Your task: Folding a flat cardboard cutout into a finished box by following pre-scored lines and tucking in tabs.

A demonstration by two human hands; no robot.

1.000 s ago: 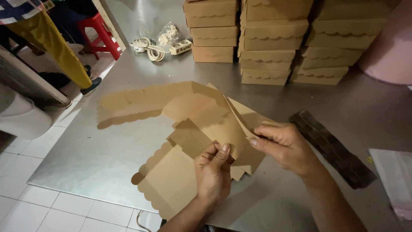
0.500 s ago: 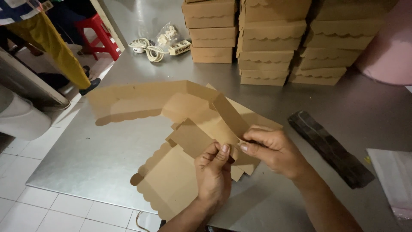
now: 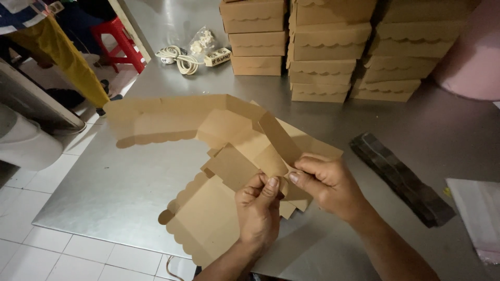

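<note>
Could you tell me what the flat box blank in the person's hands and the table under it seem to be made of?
Box blank: apparently thin brown kraft card, matte, with sharp creases and scalloped cut edges. Table: likely stainless steel sheet, grey with soft smeared reflections.

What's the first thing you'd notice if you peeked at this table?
Two hands, the left hand and right hand, pinch a flat brown cardboard box blank with wavy edges over the shiny metal table. Behind it stand stacks of folded brown boxes, and a red stool sits at far left.

Dim overhead light, sharp (soft tabletop glare).
</note>
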